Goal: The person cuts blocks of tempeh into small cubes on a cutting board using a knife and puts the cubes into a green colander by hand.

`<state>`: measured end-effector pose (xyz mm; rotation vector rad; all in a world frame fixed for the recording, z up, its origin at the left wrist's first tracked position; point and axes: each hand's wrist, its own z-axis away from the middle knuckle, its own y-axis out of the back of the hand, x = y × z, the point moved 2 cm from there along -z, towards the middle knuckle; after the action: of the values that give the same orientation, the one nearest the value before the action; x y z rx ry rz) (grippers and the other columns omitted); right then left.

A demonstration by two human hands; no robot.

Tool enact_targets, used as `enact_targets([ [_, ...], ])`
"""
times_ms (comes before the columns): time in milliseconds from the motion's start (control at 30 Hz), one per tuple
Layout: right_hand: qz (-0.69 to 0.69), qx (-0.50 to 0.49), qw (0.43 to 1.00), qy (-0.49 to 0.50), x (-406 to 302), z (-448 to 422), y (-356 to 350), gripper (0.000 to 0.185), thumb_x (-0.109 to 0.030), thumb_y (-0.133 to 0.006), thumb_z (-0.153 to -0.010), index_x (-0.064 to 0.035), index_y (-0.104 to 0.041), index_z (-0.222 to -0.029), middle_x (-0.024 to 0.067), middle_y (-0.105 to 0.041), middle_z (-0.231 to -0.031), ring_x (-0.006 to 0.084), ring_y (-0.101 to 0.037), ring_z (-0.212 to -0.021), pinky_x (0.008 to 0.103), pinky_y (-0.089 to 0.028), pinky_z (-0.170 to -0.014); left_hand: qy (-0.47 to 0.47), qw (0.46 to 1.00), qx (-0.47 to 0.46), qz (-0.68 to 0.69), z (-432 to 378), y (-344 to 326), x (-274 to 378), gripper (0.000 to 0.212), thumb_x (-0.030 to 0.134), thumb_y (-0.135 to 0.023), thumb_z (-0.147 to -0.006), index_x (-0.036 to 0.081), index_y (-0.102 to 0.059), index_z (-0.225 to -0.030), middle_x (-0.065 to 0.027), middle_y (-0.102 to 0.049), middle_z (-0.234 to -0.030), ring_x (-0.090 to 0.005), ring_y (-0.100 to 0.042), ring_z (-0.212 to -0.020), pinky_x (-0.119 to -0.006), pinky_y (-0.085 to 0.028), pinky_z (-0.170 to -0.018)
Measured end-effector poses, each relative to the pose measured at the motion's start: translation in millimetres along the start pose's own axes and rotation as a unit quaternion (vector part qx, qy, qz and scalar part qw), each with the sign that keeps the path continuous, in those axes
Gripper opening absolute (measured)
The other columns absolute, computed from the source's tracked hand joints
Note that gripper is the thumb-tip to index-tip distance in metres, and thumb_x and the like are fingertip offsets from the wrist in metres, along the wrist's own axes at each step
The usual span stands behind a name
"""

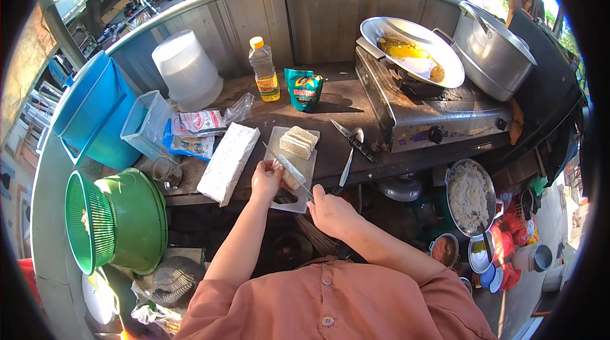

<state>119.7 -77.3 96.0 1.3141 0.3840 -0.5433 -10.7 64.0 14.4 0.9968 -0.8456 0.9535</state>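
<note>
My right hand (331, 211) is closed on the handle of a kitchen knife (289, 169), whose blade runs up and left over a white plastic cutting board (310, 175). With its fingertips, my left hand (267, 180) holds a pale piece, probably tempeh (291, 180), by the blade. Several pale slices (298, 142) lean together farther up the board. To the left lies a long white block (228, 163), likely tempeh. A second knife (353, 141) with a black handle and a metal spoon (351, 159) lie to the right of the board.
A wide pan with oil (405, 54) sits on a gas stove (429, 116), beside a large aluminium pot (491, 54). An oil bottle (265, 73) and a green pouch (303, 92) stand behind the board. Plastic packets (198, 125), a glass mug (167, 174) and a blue bucket (100, 111) are at left.
</note>
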Motion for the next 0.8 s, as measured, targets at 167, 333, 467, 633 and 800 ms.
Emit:
enact_targets([
  [167,0.000,0.021,1.000,0.009,4.1,-12.7,-13.3,0.026,-0.023,-0.045,-0.093,0.0024,-0.038,-0.095,0.0262,-0.061,-0.068,0.0441,-0.061,-0.065,0.0519,-0.048,-0.057,-0.028,0.999,0.022,0.030,-7.7,-1.1,-14.0,0.031,0.015,-0.066,-0.084,0.000,-0.054,-0.108,-0.0099,-0.059,-0.097,-0.0175,-0.062,-0.075,-0.028,-0.054,-0.057],
  [333,0.003,0.009,1.000,-0.014,16.2,-28.7,-25.6,0.027,-0.022,-0.044,-0.093,0.0038,-0.040,-0.099,0.0271,-0.062,-0.074,0.0437,-0.063,-0.073,0.0522,-0.050,-0.064,-0.041,0.999,0.026,-0.004,-3.3,-4.6,-7.6,0.033,0.016,-0.067,-0.084,-0.001,-0.054,-0.109,-0.0119,-0.060,-0.099,-0.0178,-0.063,-0.076,-0.029,-0.054,-0.060],
  [467,-0.011,0.026,1.000,-0.004,17.2,-37.3,-28.8,0.029,-0.023,-0.046,-0.092,0.0041,-0.040,-0.100,0.0271,-0.062,-0.072,0.0437,-0.063,-0.072,0.0524,-0.050,-0.064,-0.059,0.997,0.039,-0.008,-11.5,-1.4,-24.1,0.035,0.018,-0.068,-0.083,-0.002,-0.055,-0.109,-0.0130,-0.061,-0.100,-0.0187,-0.064,-0.077,-0.030,-0.054,-0.060],
  [633,-0.052,0.063,0.996,0.035,26.2,-41.7,-33.4,0.033,-0.027,-0.050,-0.092,0.0036,-0.039,-0.098,0.0283,-0.061,-0.071,0.0455,-0.060,-0.070,0.0526,-0.047,-0.062,-0.083,0.994,0.034,-0.057,-18.7,2.5,-25.2,0.043,0.017,-0.066,-0.081,-0.001,-0.051,-0.117,-0.0174,-0.059,-0.108,-0.0266,-0.061,-0.094,-0.036,-0.051,-0.077],
  [800,-0.133,0.103,0.984,0.057,33.5,-11.8,-1.3,0.033,-0.027,-0.052,-0.091,0.0029,-0.040,-0.098,0.0286,-0.059,-0.069,0.0470,-0.059,-0.069,0.0525,-0.045,-0.059,-0.307,0.925,0.003,-0.225,-1.8,15.4,7.7,0.061,0.007,-0.064,-0.073,0.005,-0.043,-0.130,-0.0182,-0.048,-0.127,-0.0342,-0.044,-0.120,-0.043,-0.036,-0.102],
])
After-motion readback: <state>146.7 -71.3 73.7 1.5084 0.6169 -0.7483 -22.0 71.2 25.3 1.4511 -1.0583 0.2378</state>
